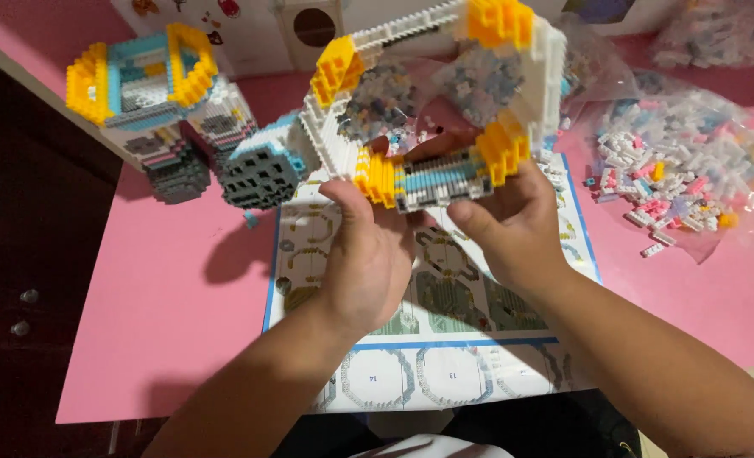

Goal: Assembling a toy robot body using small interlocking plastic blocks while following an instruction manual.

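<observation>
I hold up a large hollow frame [432, 102] built of tiny white, yellow and blue bricks, open in the middle and tilted toward me. My left hand [367, 254] grips its lower edge from below on the left, thumb up on the yellow corner. My right hand [517, 222] holds the same lower edge on the right, fingers behind the frame. Under both hands lies a printed instruction sheet [445, 339] with diagrams of the build steps.
On the pink table [165, 297], a built brick figure in yellow, blue, white and dark grey [169, 110] stands at the left. Clear bags of loose small bricks [682, 174] lie at the right. A white box [267, 34] stands behind. The table edge drops off at the left.
</observation>
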